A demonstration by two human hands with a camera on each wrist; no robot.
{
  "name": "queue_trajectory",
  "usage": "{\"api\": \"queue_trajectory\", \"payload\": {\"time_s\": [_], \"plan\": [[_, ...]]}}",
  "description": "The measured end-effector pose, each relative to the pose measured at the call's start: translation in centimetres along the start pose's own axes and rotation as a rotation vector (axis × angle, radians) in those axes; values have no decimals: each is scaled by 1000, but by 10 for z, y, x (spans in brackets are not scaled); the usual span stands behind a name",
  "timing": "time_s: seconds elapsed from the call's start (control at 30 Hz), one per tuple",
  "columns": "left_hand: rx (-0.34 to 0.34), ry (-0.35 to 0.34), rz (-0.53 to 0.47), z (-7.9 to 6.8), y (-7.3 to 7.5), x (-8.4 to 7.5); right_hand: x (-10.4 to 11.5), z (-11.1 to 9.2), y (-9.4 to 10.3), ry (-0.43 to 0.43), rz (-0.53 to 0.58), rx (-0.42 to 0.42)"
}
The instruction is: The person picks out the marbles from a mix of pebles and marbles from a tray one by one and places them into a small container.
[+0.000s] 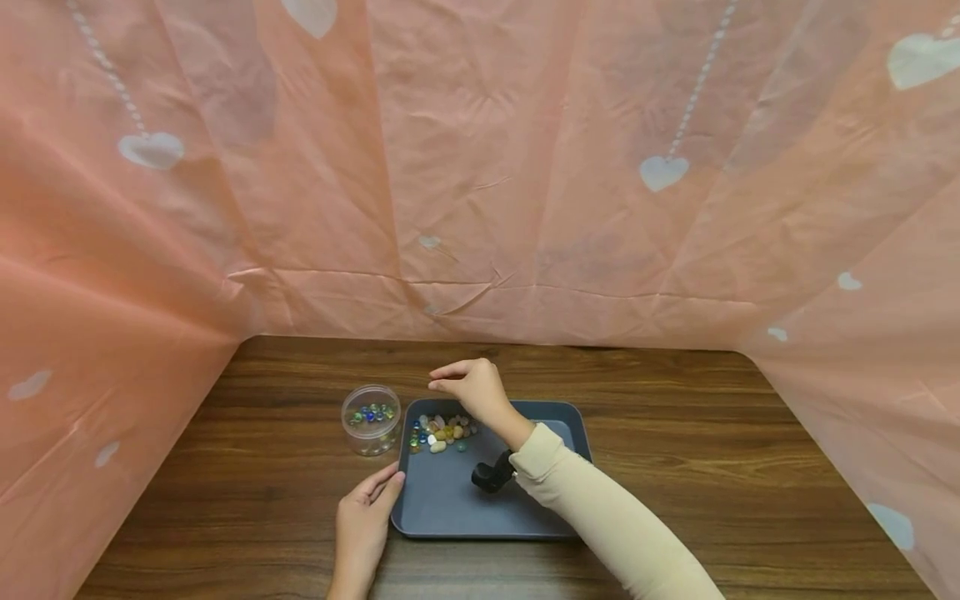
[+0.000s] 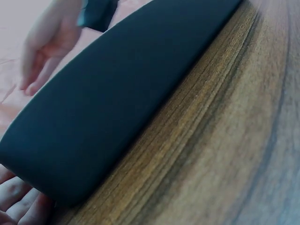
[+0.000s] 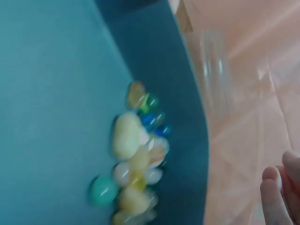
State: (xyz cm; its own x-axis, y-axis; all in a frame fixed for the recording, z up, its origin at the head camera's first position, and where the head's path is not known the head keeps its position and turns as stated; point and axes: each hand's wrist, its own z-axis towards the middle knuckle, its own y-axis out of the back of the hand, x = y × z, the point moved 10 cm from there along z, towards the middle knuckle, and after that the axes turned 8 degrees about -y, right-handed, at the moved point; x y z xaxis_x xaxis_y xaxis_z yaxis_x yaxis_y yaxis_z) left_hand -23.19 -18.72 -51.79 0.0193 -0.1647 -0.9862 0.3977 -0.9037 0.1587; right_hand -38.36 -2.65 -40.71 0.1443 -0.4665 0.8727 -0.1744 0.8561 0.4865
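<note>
My left hand [image 1: 362, 521] is at the left side of a dark blue-grey tray [image 1: 450, 508], thumb and fingers gripping its rim. Some of its fingers [image 2: 21, 199] show at the tray's corner in the left wrist view. Above the tray's far edge is my right hand [image 1: 480, 392], its fingers pointing left, with a small gap between thumb and index finger and nothing visible in it. Glass marbles [image 3: 154, 117] and smooth pebbles [image 3: 133, 199] lie together in the tray's far left corner. One green round piece [image 3: 104, 190] sits slightly apart from them.
Left of the tray stands a clear round plastic jar [image 1: 371, 421] with several glass marbles in it. A black device [image 1: 491, 475] at the right wrist overlaps the tray. The wooden table [image 1: 697, 467] is enclosed by pink cloth [image 1: 525, 308] with white hearts.
</note>
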Motion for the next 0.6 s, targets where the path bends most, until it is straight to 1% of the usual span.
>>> {"api": "queue_trajectory", "payload": {"time_s": [0.13,0.3,0.43,0.6], "plan": [[3,5,8,0,1,0,-19,-5,10,-46,16,-13],[0,14,18,1,2,3,-34,-10,11,-94,26,-9],[-3,18,6,1,2,5,-37,-13,3,-102,14,37],[0,11,2,1,0,3,-41,-17,-18,-104,-34,128]]}}
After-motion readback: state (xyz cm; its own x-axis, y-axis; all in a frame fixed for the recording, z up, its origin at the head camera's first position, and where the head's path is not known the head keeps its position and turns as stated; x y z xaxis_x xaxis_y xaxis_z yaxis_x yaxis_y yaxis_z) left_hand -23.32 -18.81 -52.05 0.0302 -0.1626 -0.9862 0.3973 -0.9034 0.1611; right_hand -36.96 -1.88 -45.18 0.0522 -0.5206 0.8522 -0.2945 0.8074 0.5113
